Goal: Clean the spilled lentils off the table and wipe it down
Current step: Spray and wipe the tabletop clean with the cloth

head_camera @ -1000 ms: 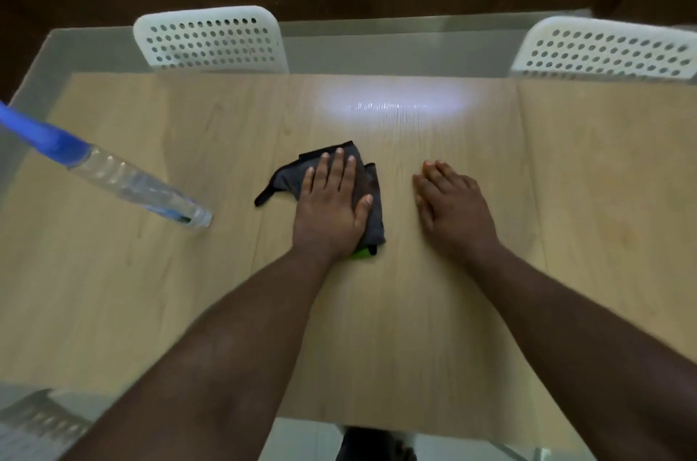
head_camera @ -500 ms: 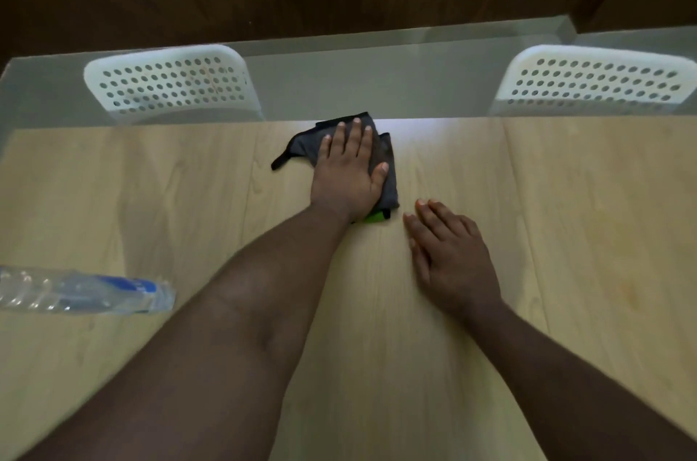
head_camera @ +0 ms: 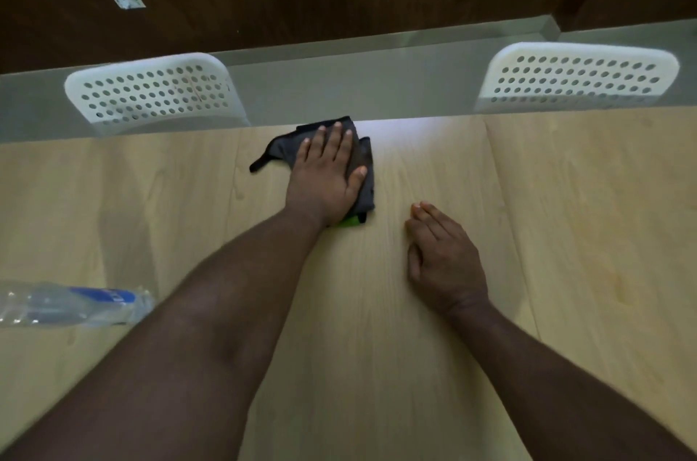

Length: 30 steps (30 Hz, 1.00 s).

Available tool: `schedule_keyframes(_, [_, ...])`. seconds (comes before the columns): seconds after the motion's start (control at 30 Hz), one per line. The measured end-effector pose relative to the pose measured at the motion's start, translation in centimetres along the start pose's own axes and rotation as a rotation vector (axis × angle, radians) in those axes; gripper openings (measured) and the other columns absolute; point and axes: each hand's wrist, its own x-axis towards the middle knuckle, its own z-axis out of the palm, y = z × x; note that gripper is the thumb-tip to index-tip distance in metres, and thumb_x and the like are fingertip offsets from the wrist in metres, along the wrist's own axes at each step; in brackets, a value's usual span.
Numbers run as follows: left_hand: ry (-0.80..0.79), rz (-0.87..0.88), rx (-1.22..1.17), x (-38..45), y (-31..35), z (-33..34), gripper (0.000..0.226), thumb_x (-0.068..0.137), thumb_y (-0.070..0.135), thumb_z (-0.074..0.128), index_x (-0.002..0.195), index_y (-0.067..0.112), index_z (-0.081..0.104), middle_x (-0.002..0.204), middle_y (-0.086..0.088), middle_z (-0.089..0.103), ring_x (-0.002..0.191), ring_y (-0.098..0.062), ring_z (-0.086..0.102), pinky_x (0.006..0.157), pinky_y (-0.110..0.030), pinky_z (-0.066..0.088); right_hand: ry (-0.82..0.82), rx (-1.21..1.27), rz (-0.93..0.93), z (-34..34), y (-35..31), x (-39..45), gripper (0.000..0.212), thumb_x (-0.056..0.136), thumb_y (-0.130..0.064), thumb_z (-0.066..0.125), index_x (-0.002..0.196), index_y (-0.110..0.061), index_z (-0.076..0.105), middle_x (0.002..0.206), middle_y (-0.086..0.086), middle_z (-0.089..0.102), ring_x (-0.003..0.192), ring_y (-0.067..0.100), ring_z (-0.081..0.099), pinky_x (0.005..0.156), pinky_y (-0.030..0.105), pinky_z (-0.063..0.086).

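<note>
1. The left hand [head_camera: 328, 174] presses flat, fingers straight, on the dark cloth [head_camera: 364, 174] at the far edge of the table [head_camera: 565, 234].
2. The right hand [head_camera: 445, 257] rests flat and empty, nearer the person than the cloth.
3. No lentils are visible; unwiped surface probably lies to both sides of the cloth.

**Room to move on the table**

Right half of the table [head_camera: 584, 234] is wide open. On the left a water bottle [head_camera: 75, 304] lies near the edge. Two white chairs [head_camera: 154, 93] [head_camera: 577, 77] crowd the far side.
</note>
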Motion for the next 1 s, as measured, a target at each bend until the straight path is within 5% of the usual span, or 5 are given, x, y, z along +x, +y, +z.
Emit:
schedule_keyframes(0.23, [-0.01,0.152,-0.059,-10.1,8.7,1.5,0.074,0.107,0.057,0.017,0.169,0.019,0.007,0.177,-0.006,0.001,0.163,-0.026,-0.003,0.131,-0.048,0.002,0.165,0.108,0.214,-0.5,0.4,-0.5,0.041,0.092,-0.021,0.047,0.116,-0.002,0.074,0.125,0.019,0.073,0.118,0.035,0.068,0.107,0.046,0.051])
schedule_keyframes(0.4, [-0.051,0.161,-0.055,-22.3,6.8,2.7,0.072,0.111,0.057,0.02,0.169,0.022,-0.001,0.177,-0.001,-0.009,0.162,-0.019,-0.014,0.132,-0.048,0.005,-0.058,0.096,0.174,-3.5,-0.5,-7.6,0.042,0.098,-0.023,0.052,0.133,-0.007,0.068,0.143,0.013,0.064,0.138,0.031,0.055,0.119,0.043,0.041])
schedule_keyframes(0.53, [-0.036,0.098,-0.014,-23.7,5.5,2.4,0.072,0.109,0.058,0.017,0.169,0.023,0.001,0.177,0.0,-0.006,0.163,-0.018,-0.01,0.13,-0.049,0.009,-0.236,-0.039,0.046,-6.0,-2.0,-14.7,0.052,0.102,-0.034,0.048,0.151,-0.016,0.056,0.161,0.005,0.048,0.154,0.025,0.035,0.125,0.044,0.03])
schedule_keyframes(0.77, [0.006,-0.009,-0.023,-20.9,11.1,2.5,0.076,0.105,0.06,0.012,0.169,0.019,0.004,0.177,-0.005,-0.001,0.163,-0.025,-0.004,0.131,-0.048,0.002,-0.25,-0.052,0.03,-6.2,-1.4,-16.5,0.057,0.107,-0.042,0.028,0.162,-0.027,0.039,0.17,-0.004,0.029,0.161,0.018,0.014,0.129,0.043,0.018])
schedule_keyframes(1.0, [-0.028,0.102,-0.069,-35.9,11.7,4.1,0.072,0.109,0.057,0.02,0.169,0.022,0.002,0.177,-0.001,-0.006,0.163,-0.02,-0.01,0.131,-0.049,0.007,-0.23,-0.035,0.046,-6.2,-1.5,-17.2,0.052,0.11,-0.035,0.038,0.161,-0.023,0.041,0.169,0.0,0.034,0.16,0.018,0.019,0.129,0.044,0.02])
